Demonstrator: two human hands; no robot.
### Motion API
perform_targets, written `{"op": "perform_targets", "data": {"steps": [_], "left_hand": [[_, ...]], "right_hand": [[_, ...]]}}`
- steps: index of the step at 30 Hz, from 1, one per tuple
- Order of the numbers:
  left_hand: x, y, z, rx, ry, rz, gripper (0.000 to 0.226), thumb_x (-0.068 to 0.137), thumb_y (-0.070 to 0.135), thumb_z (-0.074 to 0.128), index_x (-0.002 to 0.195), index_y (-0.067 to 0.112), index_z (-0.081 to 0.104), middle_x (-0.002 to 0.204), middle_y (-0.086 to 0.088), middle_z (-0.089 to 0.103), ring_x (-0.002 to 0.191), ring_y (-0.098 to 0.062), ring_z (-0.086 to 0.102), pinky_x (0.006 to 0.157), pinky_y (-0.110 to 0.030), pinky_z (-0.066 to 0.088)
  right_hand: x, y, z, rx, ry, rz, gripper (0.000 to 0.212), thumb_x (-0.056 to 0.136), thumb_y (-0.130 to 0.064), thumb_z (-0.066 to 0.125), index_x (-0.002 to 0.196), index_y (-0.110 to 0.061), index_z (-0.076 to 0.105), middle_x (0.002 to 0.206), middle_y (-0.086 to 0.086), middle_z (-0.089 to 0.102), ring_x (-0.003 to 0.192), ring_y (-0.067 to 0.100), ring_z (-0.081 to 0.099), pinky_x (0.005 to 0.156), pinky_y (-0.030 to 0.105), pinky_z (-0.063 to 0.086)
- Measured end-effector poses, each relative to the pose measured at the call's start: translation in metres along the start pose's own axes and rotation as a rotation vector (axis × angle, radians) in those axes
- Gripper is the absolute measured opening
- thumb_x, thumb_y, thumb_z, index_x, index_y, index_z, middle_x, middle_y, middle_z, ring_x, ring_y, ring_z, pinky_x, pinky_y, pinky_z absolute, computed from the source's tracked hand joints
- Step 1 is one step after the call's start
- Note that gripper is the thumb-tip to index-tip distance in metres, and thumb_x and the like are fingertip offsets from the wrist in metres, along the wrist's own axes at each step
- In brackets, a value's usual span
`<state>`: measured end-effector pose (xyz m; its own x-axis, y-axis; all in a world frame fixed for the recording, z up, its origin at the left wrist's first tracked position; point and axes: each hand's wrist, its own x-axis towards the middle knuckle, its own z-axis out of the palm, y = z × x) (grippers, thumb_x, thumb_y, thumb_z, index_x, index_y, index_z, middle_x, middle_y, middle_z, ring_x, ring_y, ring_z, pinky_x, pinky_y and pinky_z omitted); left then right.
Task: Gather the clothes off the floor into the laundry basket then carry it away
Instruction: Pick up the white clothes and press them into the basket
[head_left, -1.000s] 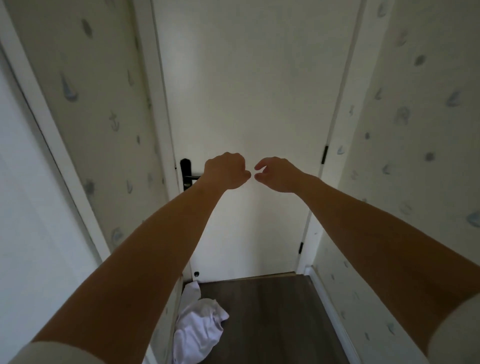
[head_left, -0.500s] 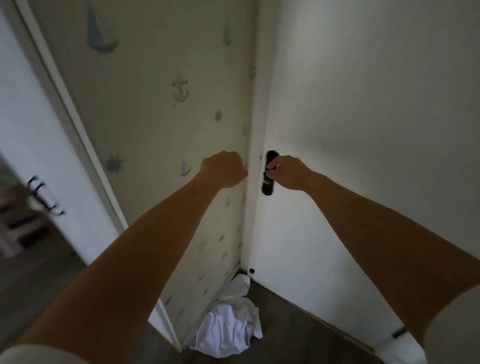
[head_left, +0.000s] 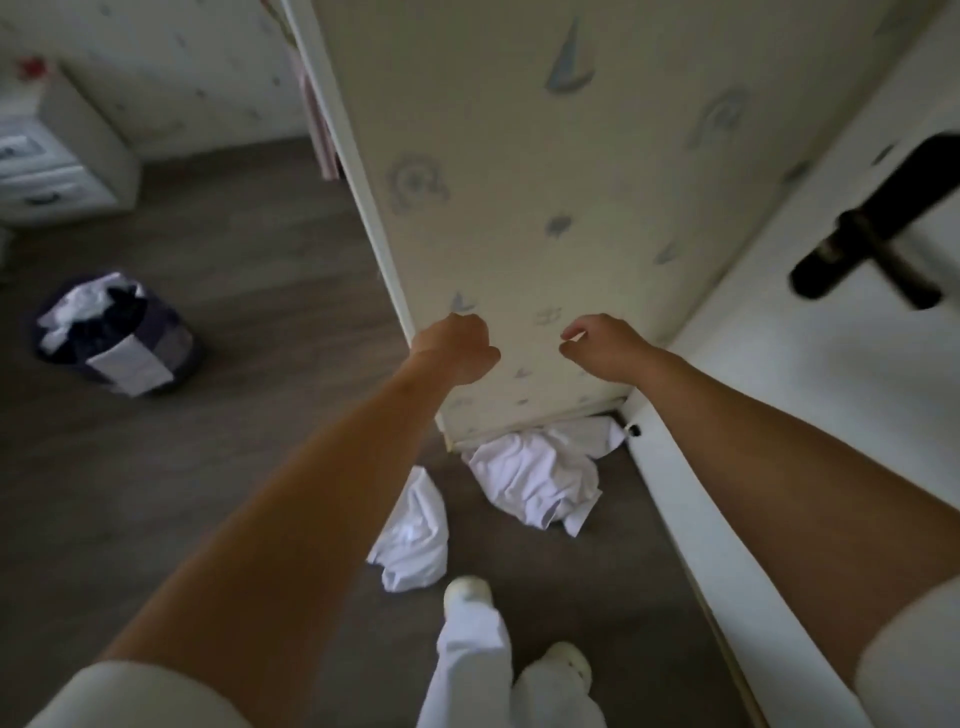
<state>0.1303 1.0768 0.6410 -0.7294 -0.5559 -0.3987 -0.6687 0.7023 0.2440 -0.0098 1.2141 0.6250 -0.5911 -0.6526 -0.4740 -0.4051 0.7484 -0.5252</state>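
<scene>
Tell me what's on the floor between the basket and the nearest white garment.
Between the basket and the garment, the head view shows only bare floor; the left forearm crosses above it.

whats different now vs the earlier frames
The view swung down and left, bringing a second white garment and the dark fabric laundry basket into sight. The right hand, at the black door handle half a second ago, is now clear of it, loosely curled and empty. The left hand stays an empty fist; the crumpled white garment still lies by the white door.
</scene>
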Motion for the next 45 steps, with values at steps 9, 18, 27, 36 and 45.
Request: {"op": "perform_targets", "data": {"steps": [9, 18, 27, 36, 45], "left_hand": [[0.085, -0.093, 0.207, -0.080, -0.127, -0.206, 0.031, 0.088, 0.028, 0.047, 0.109, 0.014, 0.065, 0.113, -0.007, 0.067, 0.099, -0.029, 0.064, 0.078, -0.034, 0.046], [0.200, -0.207, 0.455, -0.102, -0.144, -0.357, 0.039, 0.093, 0.035, 0.045, 0.122, 0.014, 0.060, 0.130, -0.010, 0.057, 0.118, -0.032, 0.054, 0.094, -0.043, 0.049], [0.251, -0.287, 0.645, -0.151, -0.324, -0.661, 0.130, 0.068, 0.070, 0.069, 0.146, 0.035, -0.028, 0.150, -0.016, -0.042, 0.141, -0.048, -0.027, 0.110, -0.073, 0.005], [0.225, -0.309, 0.687, -0.098, -0.177, -0.429, 0.082, 0.086, 0.010, 0.064, 0.145, 0.040, 0.016, 0.149, -0.008, 0.004, 0.134, -0.040, 0.025, 0.107, -0.053, 0.037], [0.251, -0.263, 0.643, -0.199, -0.130, -0.191, 0.042, 0.089, 0.010, 0.062, 0.130, 0.016, 0.054, 0.130, -0.011, 0.049, 0.115, -0.032, 0.055, 0.100, -0.038, 0.046]], "right_hand": [[0.122, 0.115, 0.168, -0.007, -0.127, 0.087, 0.045, 0.089, -0.034, 0.057, 0.130, -0.017, 0.055, 0.134, 0.007, 0.056, 0.120, 0.026, 0.054, 0.089, 0.029, 0.040], [0.266, 0.260, 0.355, -0.025, -0.145, 0.115, 0.079, 0.077, -0.048, 0.072, 0.144, -0.025, 0.037, 0.149, 0.011, 0.034, 0.134, 0.032, 0.038, 0.109, 0.043, 0.036], [0.364, 0.361, 0.478, -0.194, -0.106, 0.282, 0.136, 0.054, -0.063, 0.082, 0.145, -0.049, -0.018, 0.159, 0.004, -0.024, 0.146, 0.040, -0.016, 0.114, 0.065, 0.012], [0.372, 0.381, 0.536, -0.075, -0.085, 0.353, 0.144, 0.051, -0.061, 0.085, 0.150, -0.032, -0.016, 0.162, 0.004, 0.000, 0.148, 0.034, 0.011, 0.116, 0.057, 0.020], [0.373, 0.383, 0.556, -0.086, 0.139, 0.442, 0.052, 0.097, -0.038, 0.041, 0.143, -0.016, 0.033, 0.146, 0.021, 0.039, 0.128, 0.042, 0.043, 0.101, 0.054, 0.041]]}}
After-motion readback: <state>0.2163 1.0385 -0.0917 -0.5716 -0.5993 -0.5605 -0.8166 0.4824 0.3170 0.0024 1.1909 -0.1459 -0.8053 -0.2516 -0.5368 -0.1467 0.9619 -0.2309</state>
